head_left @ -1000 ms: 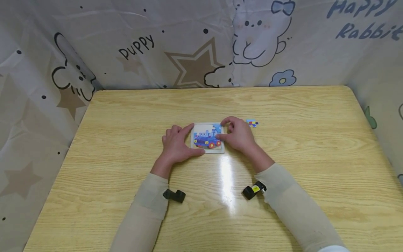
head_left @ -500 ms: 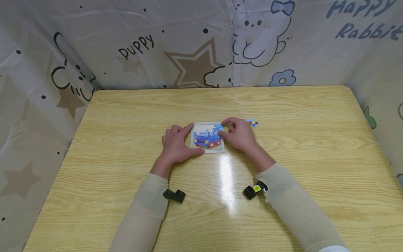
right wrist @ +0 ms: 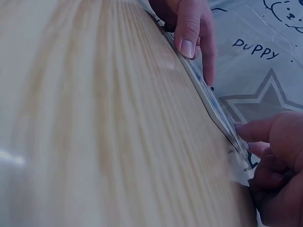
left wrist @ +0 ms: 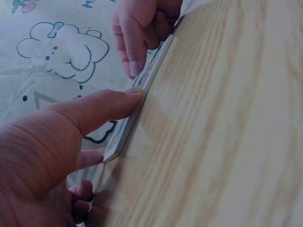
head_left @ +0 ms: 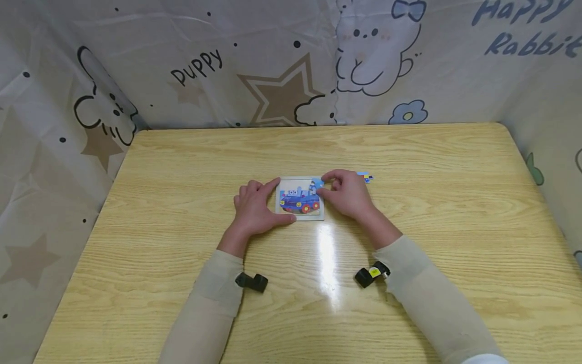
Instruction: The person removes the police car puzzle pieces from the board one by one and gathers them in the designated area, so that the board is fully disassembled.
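Observation:
A small jigsaw puzzle board [head_left: 310, 218] with a pale frame lies flat on the table, showing a blue vehicle with red wheels. My left hand [head_left: 255, 211] holds it from the left, index finger at the far left corner and thumb [left wrist: 125, 101] on the near edge. At the board's far right corner, my right hand [head_left: 349, 196] pinches a light blue puzzle piece [head_left: 317, 183] between thumb and index finger. The piece overlaps the frame there. Pale backing shows in the picture's upper left part. Beyond the right hand lies another puzzle piece [head_left: 366, 177], partly hidden by it.
The wood-grain table [head_left: 182, 167] runs back to a printed cloth [head_left: 282, 91] hung behind and at both sides. A small black camera is strapped to each sleeved wrist. Light glares off the tabletop just in front of the board.
My right hand has shifted slightly right, drawing the light blue piece toward the board's far right corner. The loose piece behind it is now more covered. My left hand has stayed put.

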`<state>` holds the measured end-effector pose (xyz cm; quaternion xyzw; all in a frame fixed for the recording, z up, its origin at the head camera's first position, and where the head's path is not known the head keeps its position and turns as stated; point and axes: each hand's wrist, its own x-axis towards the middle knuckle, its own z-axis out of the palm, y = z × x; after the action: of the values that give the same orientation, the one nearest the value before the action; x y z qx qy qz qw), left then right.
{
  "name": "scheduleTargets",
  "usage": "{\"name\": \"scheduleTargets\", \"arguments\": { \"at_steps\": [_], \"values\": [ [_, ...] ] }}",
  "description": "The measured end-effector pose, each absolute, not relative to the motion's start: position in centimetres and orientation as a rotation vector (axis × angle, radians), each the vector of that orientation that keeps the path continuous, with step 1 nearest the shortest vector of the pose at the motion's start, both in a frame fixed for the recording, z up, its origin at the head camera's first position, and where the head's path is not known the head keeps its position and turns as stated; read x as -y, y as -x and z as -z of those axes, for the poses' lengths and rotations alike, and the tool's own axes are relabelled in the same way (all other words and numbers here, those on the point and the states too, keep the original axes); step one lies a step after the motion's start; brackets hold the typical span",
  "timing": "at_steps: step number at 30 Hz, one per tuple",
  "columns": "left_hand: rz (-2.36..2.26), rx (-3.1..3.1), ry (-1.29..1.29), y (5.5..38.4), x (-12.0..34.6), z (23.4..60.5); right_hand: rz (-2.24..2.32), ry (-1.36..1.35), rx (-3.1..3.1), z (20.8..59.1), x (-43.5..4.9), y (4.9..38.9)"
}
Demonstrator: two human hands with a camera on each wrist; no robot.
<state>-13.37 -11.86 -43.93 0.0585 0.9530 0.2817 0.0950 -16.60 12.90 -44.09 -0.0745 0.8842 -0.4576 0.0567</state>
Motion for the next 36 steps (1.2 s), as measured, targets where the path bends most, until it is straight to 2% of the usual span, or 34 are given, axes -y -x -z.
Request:
{"name": "scheduleTargets", "arguments": {
  "at_steps": [12, 24, 36],
  "values": [
    [-0.833, -2.834, -0.165, 13.3, 11.9, 44.0, 1.442, 0.357, -2.670, 43.9, -15.4, 15.2],
    [-0.840, -2.830, -0.160, 13.2, 11.8, 43.9, 1.376, 0.341, -2.746, 43.3, -20.4, 14.3],
    [-0.848, -2.830, -0.150, 13.2, 11.7, 44.0, 1.277, 0.243, -2.821, 43.4, -25.0, 14.8]
  ]
}}
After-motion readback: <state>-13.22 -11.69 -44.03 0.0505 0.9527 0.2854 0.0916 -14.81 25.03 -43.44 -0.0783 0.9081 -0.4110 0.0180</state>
